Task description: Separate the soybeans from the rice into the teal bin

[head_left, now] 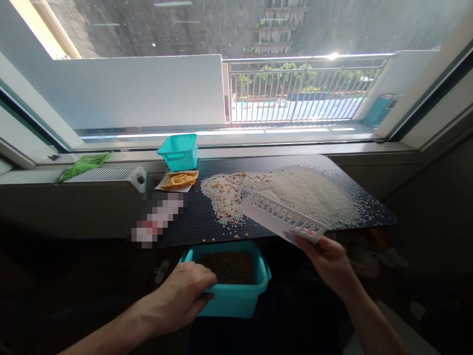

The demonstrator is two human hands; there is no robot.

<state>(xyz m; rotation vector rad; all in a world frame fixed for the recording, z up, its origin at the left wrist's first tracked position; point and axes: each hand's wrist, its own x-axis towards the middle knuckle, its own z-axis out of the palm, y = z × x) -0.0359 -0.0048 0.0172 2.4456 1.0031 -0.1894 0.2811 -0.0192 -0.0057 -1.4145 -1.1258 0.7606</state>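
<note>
Head cam, clock centred on the view: left hand (pixel 186 291) at 7 has its fingers curled over the rim of a teal bean tub (pixel 232 301) at 6, holding brownish beans (pixel 232 266). Right hand (pixel 328 261) at 4 is pinching a slotted white strip (pixel 269 219) by its near end, thumb against fingers, though I can't tell if it's actually touching the grains (pixel 314 195) around 3 on the dark board (pixel 195 214). Tan beans (pixel 229 190) dot the grains near centre, and there's another tub (pixel 181 160) between 9 and 10.
</note>
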